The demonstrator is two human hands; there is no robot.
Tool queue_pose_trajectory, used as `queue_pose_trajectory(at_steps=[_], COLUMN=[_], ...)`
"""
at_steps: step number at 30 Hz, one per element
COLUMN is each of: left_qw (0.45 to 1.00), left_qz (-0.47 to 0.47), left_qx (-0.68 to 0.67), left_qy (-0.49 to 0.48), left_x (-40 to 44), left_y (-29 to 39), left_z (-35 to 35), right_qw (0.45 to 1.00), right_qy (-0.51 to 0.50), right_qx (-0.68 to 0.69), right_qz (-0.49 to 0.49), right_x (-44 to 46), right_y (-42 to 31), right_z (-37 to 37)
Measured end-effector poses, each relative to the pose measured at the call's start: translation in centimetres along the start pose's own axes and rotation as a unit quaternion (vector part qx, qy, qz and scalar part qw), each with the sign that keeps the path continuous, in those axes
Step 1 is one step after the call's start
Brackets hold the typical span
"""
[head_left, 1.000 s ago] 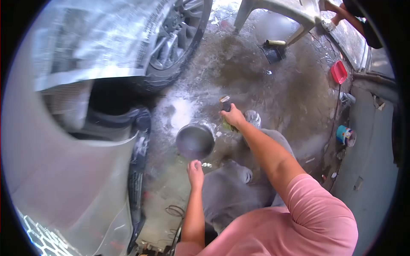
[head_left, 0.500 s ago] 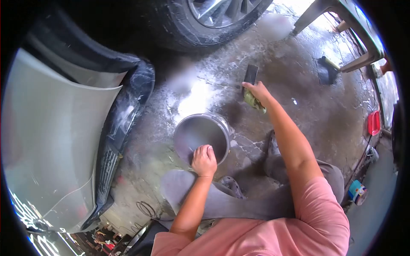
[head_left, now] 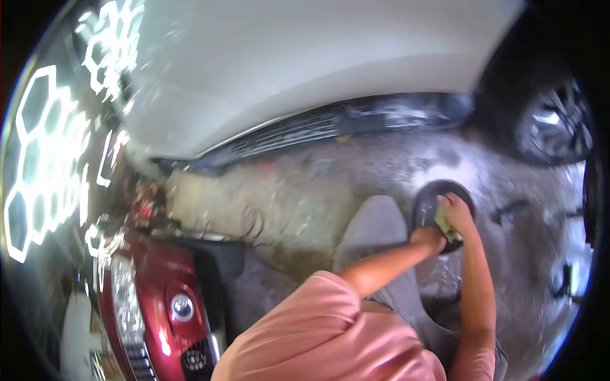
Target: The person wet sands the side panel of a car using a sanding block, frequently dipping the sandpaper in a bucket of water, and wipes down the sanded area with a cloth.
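A dark round bucket (head_left: 420, 202) stands on the wet floor in front of my bent knee. My right hand (head_left: 459, 213) is over its opening, closed around a yellow-green cloth (head_left: 443, 221) that hangs down into it. At the near rim is my left hand (head_left: 429, 240), its fingers curled at the edge and partly blurred, close to the lower end of the cloth. A dark flat block (head_left: 513, 210) lies on the floor to the right of the bucket.
A pale car body panel (head_left: 356, 47) with a dark lower trim (head_left: 298, 136) spans the top. A wheel (head_left: 559, 124) is at the upper right. Behind me at the lower left stands a red car front (head_left: 165, 286). A coiled cable (head_left: 253, 221) lies on the floor.
My view has swung left. My right hand has come from out over the floor to the bucket with the cloth, and the dark block is out of it. My left hand stays at the rim.
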State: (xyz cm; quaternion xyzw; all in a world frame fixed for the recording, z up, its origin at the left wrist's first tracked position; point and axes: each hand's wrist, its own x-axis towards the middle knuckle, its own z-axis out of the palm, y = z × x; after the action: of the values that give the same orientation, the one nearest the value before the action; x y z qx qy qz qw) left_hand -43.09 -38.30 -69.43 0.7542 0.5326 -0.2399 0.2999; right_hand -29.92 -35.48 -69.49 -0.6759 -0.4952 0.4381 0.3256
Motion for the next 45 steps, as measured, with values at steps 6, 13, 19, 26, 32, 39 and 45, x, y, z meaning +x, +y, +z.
queue_pose_trajectory(at_steps=[6, 13, 19, 26, 32, 39, 45], left_qw=[0.991, 0.988, 0.981, 0.982, 0.977, 0.961, 0.948], left_qz=[0.067, 0.040, 0.045, 0.048, 0.058, 0.094, 0.129], left_qx=[0.101, -0.057, -0.077, -0.077, -0.070, -0.074, -0.159], left_qy=[0.052, 0.139, 0.175, 0.166, 0.192, 0.250, 0.245], left_x=[1.4, -0.2, 0.3, -0.5, -0.2, -0.9, -1.0], left_y=[-1.0, -1.2, -1.3, -0.9, -1.1, -1.0, -1.2], left_z=[3.2, 2.5, 3.0, 2.0, 1.8, 1.8, 2.2], right_qw=[0.983, 0.978, 0.974, 0.960, 0.979, 0.974, 0.986], right_qy=[-0.040, -0.077, -0.101, -0.188, -0.125, -0.106, -0.102], right_qx=[-0.173, -0.172, -0.183, -0.172, -0.135, -0.190, -0.126], right_qz=[0.039, 0.093, 0.085, 0.113, 0.083, 0.057, 0.048], right_x=[1.7, 4.8, 4.5, 7.2, 7.7, 6.7, 3.8], right_y=[4.0, 9.0, 11.2, 15.0, 17.1, 15.1, 2.3], right_z=[3.0, 4.0, 5.4, 5.9, 7.4, 6.4, -1.2])
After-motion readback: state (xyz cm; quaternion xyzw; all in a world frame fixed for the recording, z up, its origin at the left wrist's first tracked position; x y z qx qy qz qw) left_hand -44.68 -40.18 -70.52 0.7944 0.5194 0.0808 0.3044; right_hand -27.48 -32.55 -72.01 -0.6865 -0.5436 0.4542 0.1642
